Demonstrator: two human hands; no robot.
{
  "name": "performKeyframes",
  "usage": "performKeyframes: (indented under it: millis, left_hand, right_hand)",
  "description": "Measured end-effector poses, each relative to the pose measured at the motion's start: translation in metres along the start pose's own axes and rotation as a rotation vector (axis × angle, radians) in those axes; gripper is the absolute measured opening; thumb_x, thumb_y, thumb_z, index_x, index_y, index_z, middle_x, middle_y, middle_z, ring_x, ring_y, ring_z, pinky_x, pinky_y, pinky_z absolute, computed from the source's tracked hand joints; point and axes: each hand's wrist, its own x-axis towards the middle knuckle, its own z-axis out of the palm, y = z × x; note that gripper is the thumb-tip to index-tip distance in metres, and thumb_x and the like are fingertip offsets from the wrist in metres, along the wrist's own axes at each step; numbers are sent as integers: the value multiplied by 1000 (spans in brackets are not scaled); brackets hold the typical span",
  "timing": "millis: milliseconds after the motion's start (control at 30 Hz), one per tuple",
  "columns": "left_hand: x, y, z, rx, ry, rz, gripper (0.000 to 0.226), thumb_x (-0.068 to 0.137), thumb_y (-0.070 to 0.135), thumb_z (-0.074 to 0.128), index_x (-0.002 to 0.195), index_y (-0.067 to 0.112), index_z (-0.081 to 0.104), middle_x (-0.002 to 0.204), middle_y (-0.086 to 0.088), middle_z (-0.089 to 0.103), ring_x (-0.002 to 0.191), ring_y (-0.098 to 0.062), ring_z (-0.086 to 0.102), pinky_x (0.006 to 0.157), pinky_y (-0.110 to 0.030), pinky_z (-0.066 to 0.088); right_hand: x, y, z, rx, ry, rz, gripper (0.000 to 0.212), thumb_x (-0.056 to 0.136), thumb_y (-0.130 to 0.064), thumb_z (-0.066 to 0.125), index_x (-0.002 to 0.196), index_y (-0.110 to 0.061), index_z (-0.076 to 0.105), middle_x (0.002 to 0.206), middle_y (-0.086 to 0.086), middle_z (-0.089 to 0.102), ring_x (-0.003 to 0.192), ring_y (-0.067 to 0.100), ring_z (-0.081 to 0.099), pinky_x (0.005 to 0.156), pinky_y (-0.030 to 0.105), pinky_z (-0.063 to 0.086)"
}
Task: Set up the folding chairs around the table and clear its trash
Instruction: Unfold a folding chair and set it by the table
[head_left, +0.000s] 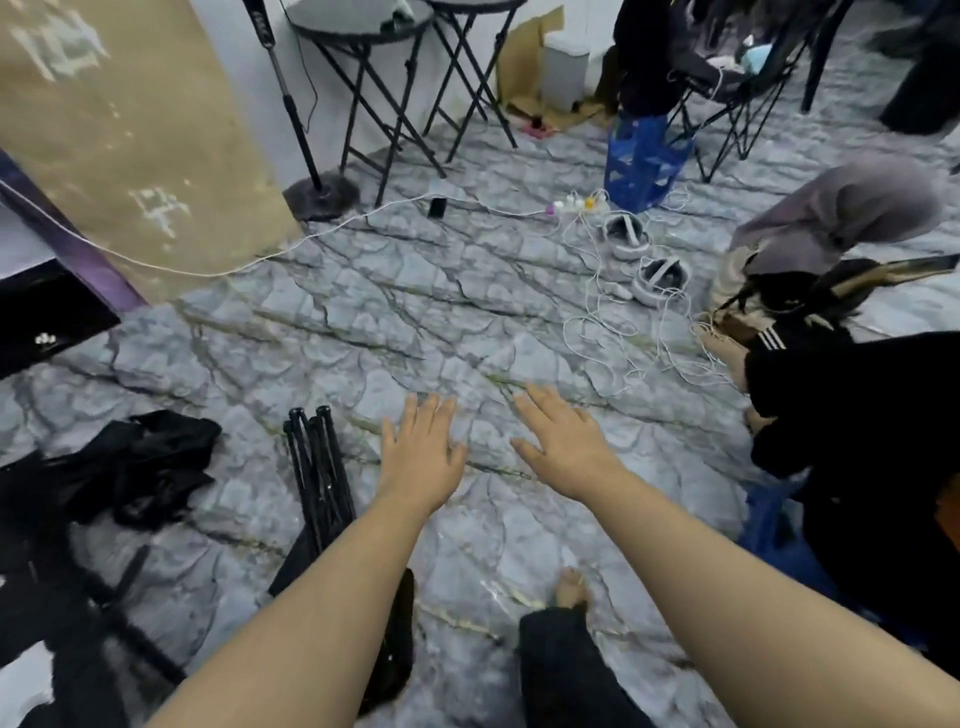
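Observation:
A folded black chair (318, 467) lies on the marble-patterned floor, legs bundled and pointing away from me, just left of my left forearm. My left hand (422, 451) hovers flat above the floor with fingers spread, holding nothing. My right hand (562, 440) is stretched out beside it, also empty with fingers apart. A black fabric bag or cover (150, 462) lies crumpled to the left of the folded chair. Two round black folding tables (363, 26) stand at the back. An unfolded black camp chair (737, 78) with items on it stands at the back right.
A person (841, 218) in a grey head covering crouches at the right. White cables (613, 332), a power strip (576, 203) and two white headsets (626, 236) lie on the floor. A blue bag (644, 161), a stand base (322, 195) and a white bin (566, 67) sit at the back.

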Motion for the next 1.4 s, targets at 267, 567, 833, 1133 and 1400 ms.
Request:
performKeyframes:
  millis: [267, 567, 833, 1133, 1400]
  left_hand:
    - [129, -29, -17, -143, 130, -345, 58, 95, 41, 36, 146, 23, 15, 158, 0, 12, 146, -21, 0, 116, -50, 0]
    - [164, -154, -40, -214, 320, -793, 56, 94, 38, 39, 144, 22, 22, 155, -2, 21, 145, -24, 8, 116, -52, 7]
    - [133, -276, -72, -251, 434, -1232, 58, 92, 40, 36, 145, 21, 19, 156, -3, 19, 145, -24, 7, 116, -53, 7]
    - [71, -258, -43, -430, 618, -1962, 58, 95, 39, 36, 146, 24, 13, 158, 0, 12, 146, -22, 3, 117, -50, 4]
    - [108, -151, 20, -754, 943, -2584, 55, 91, 36, 42, 142, 23, 26, 149, -5, 33, 135, -27, 30, 107, -48, 32]
  right_hand:
    - [195, 18, -71, -206, -161, -272, 58, 99, -42, 29, 150, -23, 6, 160, -1, -4, 147, 17, -3, 120, 45, 7]
    - [361, -123, -65, -364, -289, -691, 59, 98, -45, 30, 149, -26, 7, 160, -4, -5, 147, 16, -4, 118, 42, 6]
    - [438, -314, -21, -526, -430, -1110, 59, 98, -43, 32, 149, -26, 8, 160, -4, -2, 147, 15, -2, 119, 41, 8]
    - [394, -457, 65, -774, -657, -1818, 59, 99, -41, 34, 149, -27, 8, 160, -6, -3, 147, 13, -3, 119, 40, 10]
    - [345, -445, 106, -1024, -923, -2215, 56, 98, -38, 35, 149, -26, 14, 159, -3, 10, 144, 16, 15, 116, 36, 14]
